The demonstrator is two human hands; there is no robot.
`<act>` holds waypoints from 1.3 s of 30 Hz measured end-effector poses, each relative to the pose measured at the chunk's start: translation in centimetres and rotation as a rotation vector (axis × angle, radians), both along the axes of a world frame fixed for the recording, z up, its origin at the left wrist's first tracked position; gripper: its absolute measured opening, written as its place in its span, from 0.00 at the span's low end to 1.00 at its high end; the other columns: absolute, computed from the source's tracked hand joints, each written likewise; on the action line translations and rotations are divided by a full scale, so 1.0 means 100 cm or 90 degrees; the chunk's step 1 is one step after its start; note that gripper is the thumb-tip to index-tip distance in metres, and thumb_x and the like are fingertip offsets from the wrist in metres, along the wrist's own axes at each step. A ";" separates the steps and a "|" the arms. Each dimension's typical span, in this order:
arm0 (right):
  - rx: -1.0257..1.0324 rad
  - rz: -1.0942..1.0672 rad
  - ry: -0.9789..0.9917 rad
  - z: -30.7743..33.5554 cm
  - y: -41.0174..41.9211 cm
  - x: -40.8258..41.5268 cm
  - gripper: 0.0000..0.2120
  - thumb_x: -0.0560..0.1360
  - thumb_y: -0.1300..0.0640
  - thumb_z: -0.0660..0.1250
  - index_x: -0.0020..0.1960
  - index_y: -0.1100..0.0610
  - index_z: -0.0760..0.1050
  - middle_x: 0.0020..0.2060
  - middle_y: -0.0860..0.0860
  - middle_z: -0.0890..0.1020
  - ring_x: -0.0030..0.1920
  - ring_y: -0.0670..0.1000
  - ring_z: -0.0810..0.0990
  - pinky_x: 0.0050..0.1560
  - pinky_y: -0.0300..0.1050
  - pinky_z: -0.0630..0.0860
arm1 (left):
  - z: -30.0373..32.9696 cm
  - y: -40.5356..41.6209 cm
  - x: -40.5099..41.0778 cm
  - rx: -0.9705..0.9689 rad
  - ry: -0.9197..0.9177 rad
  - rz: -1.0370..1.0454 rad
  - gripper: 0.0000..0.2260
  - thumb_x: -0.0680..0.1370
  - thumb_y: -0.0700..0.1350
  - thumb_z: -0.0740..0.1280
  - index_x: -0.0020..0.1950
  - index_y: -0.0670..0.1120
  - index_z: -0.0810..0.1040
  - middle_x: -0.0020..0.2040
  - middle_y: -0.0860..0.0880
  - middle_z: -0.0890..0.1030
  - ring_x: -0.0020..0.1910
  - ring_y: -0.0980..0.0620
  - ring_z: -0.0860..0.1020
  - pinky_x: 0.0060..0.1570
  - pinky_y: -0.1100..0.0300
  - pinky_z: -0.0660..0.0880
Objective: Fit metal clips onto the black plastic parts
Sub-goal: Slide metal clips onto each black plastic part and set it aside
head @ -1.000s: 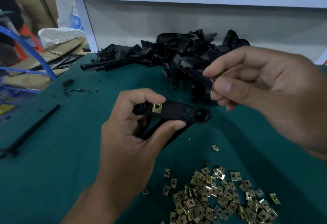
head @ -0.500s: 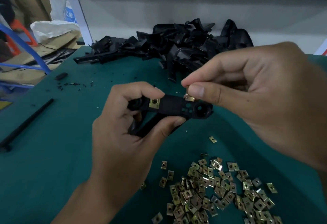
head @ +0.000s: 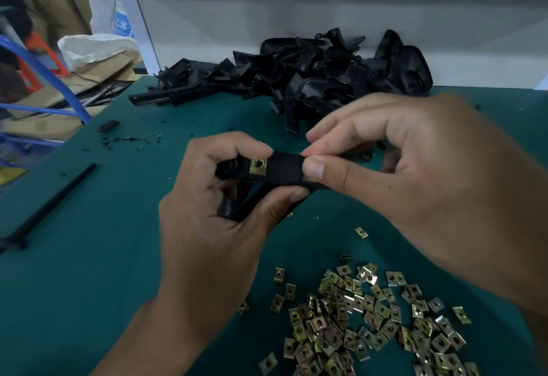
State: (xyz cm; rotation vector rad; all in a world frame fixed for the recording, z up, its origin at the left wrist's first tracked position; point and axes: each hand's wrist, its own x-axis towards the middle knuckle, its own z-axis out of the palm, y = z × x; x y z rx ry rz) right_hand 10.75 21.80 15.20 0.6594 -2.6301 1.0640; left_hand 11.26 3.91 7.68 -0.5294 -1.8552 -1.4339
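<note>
Gripping black plastic part: left hand curled | right hand pinching its end

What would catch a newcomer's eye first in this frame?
Mid-frame, the left hand grips a black plastic part bearing one brass-coloured clip, while the right hand pinches at its right end. A heap of loose metal clips lies near, bottom right; a pile of black parts sits against the far wall.

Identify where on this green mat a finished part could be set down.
Bare mat lies left of the left hand, between the black rod and the near edge. Crowded: the clip pile near right, the black parts heap at the back.
</note>
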 end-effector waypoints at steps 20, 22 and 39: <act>-0.047 0.064 -0.152 0.005 0.034 -0.007 0.17 0.72 0.29 0.65 0.56 0.35 0.80 0.48 0.40 0.85 0.45 0.50 0.83 0.47 0.59 0.79 | 0.008 0.001 0.005 0.082 -0.175 -0.080 0.09 0.80 0.56 0.68 0.59 0.62 0.73 0.48 0.59 0.86 0.50 0.60 0.84 0.47 0.69 0.77; -0.057 0.043 -0.148 0.005 0.040 0.004 0.19 0.72 0.28 0.64 0.57 0.35 0.79 0.49 0.42 0.85 0.47 0.59 0.83 0.48 0.67 0.79 | 0.016 0.004 0.010 0.079 -0.179 -0.101 0.09 0.79 0.56 0.68 0.58 0.61 0.74 0.47 0.59 0.86 0.49 0.61 0.84 0.45 0.69 0.78; -0.145 -0.604 0.014 -0.012 0.163 0.327 0.08 0.77 0.45 0.66 0.53 0.46 0.81 0.36 0.40 0.81 0.36 0.40 0.76 0.38 0.29 0.70 | -0.003 0.218 0.187 -0.004 -0.336 -0.676 0.08 0.77 0.56 0.66 0.56 0.62 0.72 0.49 0.56 0.86 0.51 0.56 0.84 0.52 0.52 0.79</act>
